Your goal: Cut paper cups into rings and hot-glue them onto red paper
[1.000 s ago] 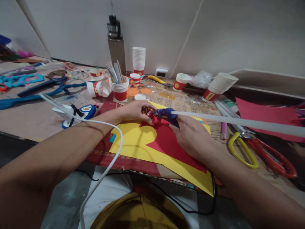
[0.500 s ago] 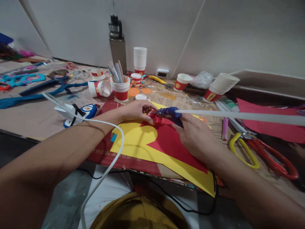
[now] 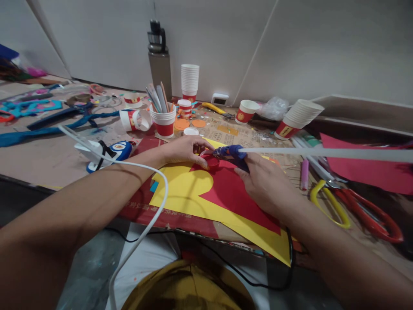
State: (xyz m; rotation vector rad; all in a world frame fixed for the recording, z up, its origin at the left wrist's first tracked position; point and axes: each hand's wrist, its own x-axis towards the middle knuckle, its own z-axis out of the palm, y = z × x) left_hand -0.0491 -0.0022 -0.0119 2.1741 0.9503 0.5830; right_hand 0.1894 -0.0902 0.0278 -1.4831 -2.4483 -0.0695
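My right hand (image 3: 263, 178) is closed around the handle of a dark blue hot glue gun (image 3: 230, 154). A long white glue stick (image 3: 306, 152) sticks out of the back of the gun toward the right. My left hand (image 3: 190, 150) is curled, thumb and fingers pinching a small red round piece (image 3: 211, 161). The glue gun's nozzle end reaches the piece beside my left fingertips; the exact contact is hidden. Beneath both hands lie a sheet of red paper (image 3: 238, 198) and a sheet of yellow paper (image 3: 180, 185).
Left of my forearm stands a blue and white device (image 3: 121, 150), with a white cable (image 3: 166, 189) crossing in front. A cup of brushes (image 3: 164, 122), stacked paper cups (image 3: 189, 79) and pliers (image 3: 214, 107) are behind. Red and yellow handled scissors (image 3: 368, 211) lie right.
Almost nothing differs. Both hands hold the same place over the paper, with the glue gun at the red piece.
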